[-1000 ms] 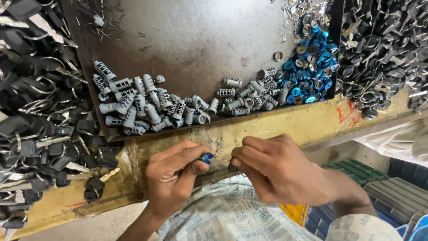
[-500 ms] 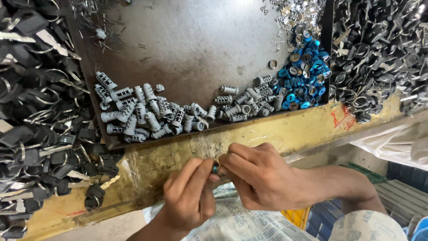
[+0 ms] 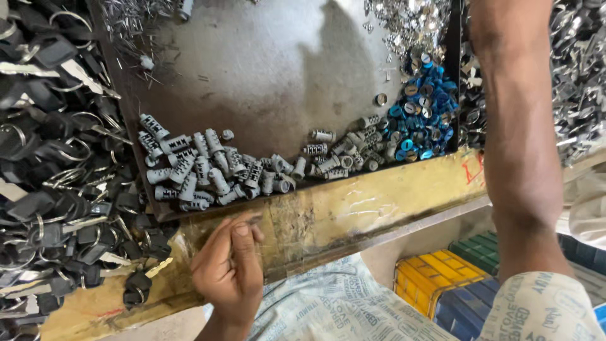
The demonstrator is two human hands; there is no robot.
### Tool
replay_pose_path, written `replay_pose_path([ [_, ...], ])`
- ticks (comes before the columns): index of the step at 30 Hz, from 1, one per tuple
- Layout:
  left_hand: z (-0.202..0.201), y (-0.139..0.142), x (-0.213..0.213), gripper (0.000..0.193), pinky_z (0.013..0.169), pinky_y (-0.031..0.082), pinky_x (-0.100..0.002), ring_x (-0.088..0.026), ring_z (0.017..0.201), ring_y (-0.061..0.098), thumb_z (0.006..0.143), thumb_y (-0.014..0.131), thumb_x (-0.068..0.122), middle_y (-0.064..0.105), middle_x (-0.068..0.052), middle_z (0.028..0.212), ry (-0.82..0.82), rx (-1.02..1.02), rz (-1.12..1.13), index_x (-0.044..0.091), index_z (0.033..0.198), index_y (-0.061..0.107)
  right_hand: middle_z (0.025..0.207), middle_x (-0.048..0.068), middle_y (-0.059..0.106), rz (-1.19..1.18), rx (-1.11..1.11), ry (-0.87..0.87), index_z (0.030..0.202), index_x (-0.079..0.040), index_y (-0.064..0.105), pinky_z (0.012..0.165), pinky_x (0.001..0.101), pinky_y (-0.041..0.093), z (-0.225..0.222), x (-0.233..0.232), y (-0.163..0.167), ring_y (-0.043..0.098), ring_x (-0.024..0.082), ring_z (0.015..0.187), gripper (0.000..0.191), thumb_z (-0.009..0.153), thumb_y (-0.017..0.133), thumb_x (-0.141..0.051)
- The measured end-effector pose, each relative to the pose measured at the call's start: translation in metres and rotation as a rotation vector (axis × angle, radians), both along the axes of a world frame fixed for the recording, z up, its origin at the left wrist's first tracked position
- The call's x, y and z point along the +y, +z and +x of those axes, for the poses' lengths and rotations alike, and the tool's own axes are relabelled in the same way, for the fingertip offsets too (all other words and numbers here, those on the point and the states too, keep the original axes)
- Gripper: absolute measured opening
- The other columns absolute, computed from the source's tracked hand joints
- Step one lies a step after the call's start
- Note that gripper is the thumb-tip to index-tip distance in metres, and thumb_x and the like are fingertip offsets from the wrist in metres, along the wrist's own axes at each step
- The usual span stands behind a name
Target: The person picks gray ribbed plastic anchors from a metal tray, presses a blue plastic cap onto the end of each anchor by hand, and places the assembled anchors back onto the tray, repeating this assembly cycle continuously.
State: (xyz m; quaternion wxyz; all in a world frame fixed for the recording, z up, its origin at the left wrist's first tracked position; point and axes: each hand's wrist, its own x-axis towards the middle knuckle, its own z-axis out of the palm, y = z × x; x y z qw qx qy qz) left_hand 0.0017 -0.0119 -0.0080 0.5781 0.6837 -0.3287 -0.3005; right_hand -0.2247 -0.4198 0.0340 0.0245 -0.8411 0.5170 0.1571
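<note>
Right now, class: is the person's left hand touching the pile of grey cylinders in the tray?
Apart. The head view shows the left hand below the tray's front edge, over the yellow ledge, with the edge between it and the grey cylinders.

Head view. Soft daylight falls evenly from above on my bench (image 3: 379,196), bright but not harsh. A broad, soft-edged shadow lies across the middle of the dark metal tray (image 3: 265,82). Small glints mark the metal scraps (image 3: 410,19) at the top and the key rings (image 3: 38,145) at my left. My left hand (image 3: 230,271) is slightly motion-blurred at the fingertips; my right forearm (image 3: 521,139), close to the lens, looks soft. The space below the bench is dimmer. Straight edges bow mildly toward the frame borders.
</note>
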Motion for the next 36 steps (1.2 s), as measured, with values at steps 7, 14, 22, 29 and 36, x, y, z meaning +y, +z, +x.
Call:
replay_pose_path([
  [7,0.005,-0.009,0.003,0.020,0.048,0.046,-0.021,-0.009,0.061,0.065,0.103,0.057,0.004,0.070,-0.008,0.073,-0.011,-0.032,0.028,-0.005,0.098,0.074,0.088,0.009,0.073,-0.049,0.322,-0.161,0.102,-0.006,0.077,0.057,0.0298,0.057,-0.071,-0.034,0.004,0.072,0.018,0.070,0.014,0.094,0.069,0.002],
  [14,0.003,-0.002,-0.001,0.018,0.052,0.045,-0.022,-0.009,0.063,0.063,0.103,0.058,0.003,0.068,-0.007,0.074,0.034,-0.015,0.053,-0.006,0.098,0.073,0.090,0.010,0.073,-0.048,0.353,-0.203,0.103,-0.004,0.077,0.060,0.0301,0.057,-0.085,-0.039,0.005,0.072,0.019,0.073,0.012,0.095,0.071,0.001],
  [22,0.006,0.006,-0.003,0.018,0.054,0.042,-0.021,-0.008,0.062,0.059,0.102,0.058,0.002,0.065,-0.005,0.073,0.045,0.020,0.102,-0.005,0.098,0.073,0.093,0.011,0.073,-0.050,0.389,-0.214,0.104,-0.003,0.078,0.063,0.0305,0.057,-0.085,-0.041,0.007,0.071,0.020,0.075,0.010,0.096,0.073,0.001],
  [29,0.009,0.006,-0.006,0.016,0.059,0.047,-0.024,-0.010,0.066,0.061,0.103,0.057,0.002,0.065,-0.006,0.075,0.011,-0.007,0.050,-0.005,0.097,0.071,0.095,0.012,0.073,-0.079,0.385,-0.160,0.105,-0.002,0.079,0.066,0.0309,0.057,-0.067,-0.044,0.010,0.071,0.022,0.077,0.009,0.097,0.075,0.001],
  [36,0.010,-0.001,-0.005,0.018,0.050,0.042,-0.023,-0.009,0.060,0.061,0.101,0.059,0.003,0.066,-0.006,0.071,0.009,0.007,0.043,-0.005,0.095,0.073,0.097,0.013,0.073,-0.117,-0.030,0.272,0.106,-0.001,0.079,0.069,0.0312,0.057,-0.003,0.005,0.015,0.071,0.023,0.079,0.009,0.098,0.077,0.000],
])
